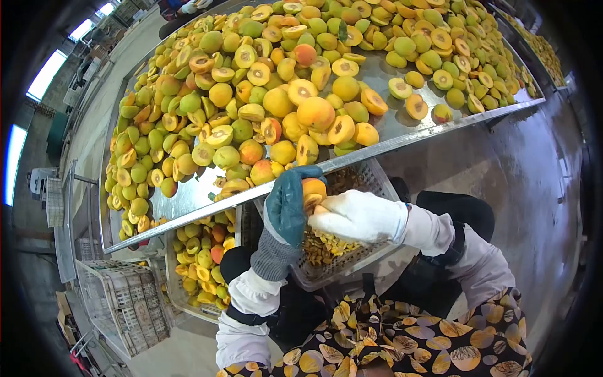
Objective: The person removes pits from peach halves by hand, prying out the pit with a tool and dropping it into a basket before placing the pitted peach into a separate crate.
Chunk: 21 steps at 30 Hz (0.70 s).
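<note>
My left hand (pixel 290 204), in a green rubber-coated glove with a grey cuff, is closed around a yellow peach (pixel 314 187) just past the near edge of the metal table. A cut, orange-brown face of the peach shows between my hands. My right hand (pixel 358 215), in a white glove, has its fingers bent in against that cut face. What those fingers grip, if anything, is hidden. Below both hands sits a plastic crate (pixel 377 251) with brown pits and yellow scraps inside. Halved and whole peaches (pixel 257 113) lie heaped on the table.
The metal table (pixel 402 136) has a raised rim running across in front of me. At lower left stand a crate of peach halves (pixel 204 257) and stacked white crates (pixel 125 301). Another person's gloved hand (pixel 188 7) shows at the top edge. Wet floor (pixel 502 182) lies right.
</note>
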Available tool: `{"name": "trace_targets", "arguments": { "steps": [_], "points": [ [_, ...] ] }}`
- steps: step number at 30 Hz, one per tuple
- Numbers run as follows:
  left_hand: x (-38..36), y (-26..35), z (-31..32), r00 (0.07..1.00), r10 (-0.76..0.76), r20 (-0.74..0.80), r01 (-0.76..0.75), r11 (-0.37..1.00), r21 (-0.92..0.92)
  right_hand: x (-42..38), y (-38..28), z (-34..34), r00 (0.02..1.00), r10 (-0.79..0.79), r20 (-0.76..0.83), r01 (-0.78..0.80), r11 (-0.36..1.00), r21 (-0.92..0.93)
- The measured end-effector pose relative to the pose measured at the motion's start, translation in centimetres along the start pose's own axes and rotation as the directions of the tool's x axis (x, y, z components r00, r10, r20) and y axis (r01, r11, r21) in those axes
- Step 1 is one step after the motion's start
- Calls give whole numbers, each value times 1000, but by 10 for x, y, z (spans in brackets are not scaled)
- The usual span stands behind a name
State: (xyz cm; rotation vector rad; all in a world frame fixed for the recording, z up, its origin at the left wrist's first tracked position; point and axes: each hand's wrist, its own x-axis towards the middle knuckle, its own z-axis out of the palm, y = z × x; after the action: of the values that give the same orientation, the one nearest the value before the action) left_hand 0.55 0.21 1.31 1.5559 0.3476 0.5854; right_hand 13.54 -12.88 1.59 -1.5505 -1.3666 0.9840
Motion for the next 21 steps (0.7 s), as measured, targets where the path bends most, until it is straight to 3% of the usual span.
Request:
{"name": "trace_targets", "arguments": {
  "steps": [1,2,3,5,6,7,8,9,11,12,13,14,15,16,17,19,21],
  "points": [
    [-1,4,-3,1000,-15,21,13,997,71,3,-2,1,979,-190,-72,162,945,-284],
    [-3,9,-9,999,-31,41,25,989,144,2,-8,-3,981,-185,-54,138,871,-471],
    [-4,13,-17,997,-49,58,35,976,217,2,-15,-6,980,-198,-14,157,817,-555],
    [-14,-22,-57,980,199,25,-190,879,438,1,-22,-11,973,-220,73,208,683,-700],
    [-24,-7,-74,989,150,-18,-126,886,447,1,-8,-6,946,-322,41,256,664,-703],
    [-37,7,-92,993,102,-64,-63,890,452,-2,-7,-5,966,-257,28,200,675,-710],
    [-50,15,-126,997,-62,-49,78,686,723,-5,-3,-4,993,-118,0,85,716,-693],
    [-58,22,-152,971,-218,-96,176,384,906,-5,3,-4,999,22,-24,-32,738,-675],
    [-45,33,-163,914,-225,-336,358,66,931,-6,22,1,963,270,-9,-180,616,-767],
    [-34,37,-168,872,-198,-447,439,-89,894,-7,24,3,957,289,16,-176,624,-761],
    [-19,15,-186,932,121,-342,346,-6,938,-6,22,6,953,301,28,-183,649,-738],
    [8,17,-183,915,106,-388,377,111,920,-5,20,9,961,272,39,-160,668,-727],
    [35,6,-178,908,288,-305,303,50,952,-5,19,11,969,244,49,-136,685,-715],
    [63,4,-177,918,84,-386,392,-60,918,-5,18,13,968,245,53,-132,678,-723],
    [89,-23,-198,934,-24,-357,350,-157,924,-5,18,13,968,244,52,-129,669,-732],
    [110,-58,-220,954,38,-299,301,-129,945,0,15,7,972,232,23,-142,669,-730],
    [107,-44,-227,974,-32,-223,221,-52,974,2,12,4,975,223,-23,-175,696,-697]
  ]
}}
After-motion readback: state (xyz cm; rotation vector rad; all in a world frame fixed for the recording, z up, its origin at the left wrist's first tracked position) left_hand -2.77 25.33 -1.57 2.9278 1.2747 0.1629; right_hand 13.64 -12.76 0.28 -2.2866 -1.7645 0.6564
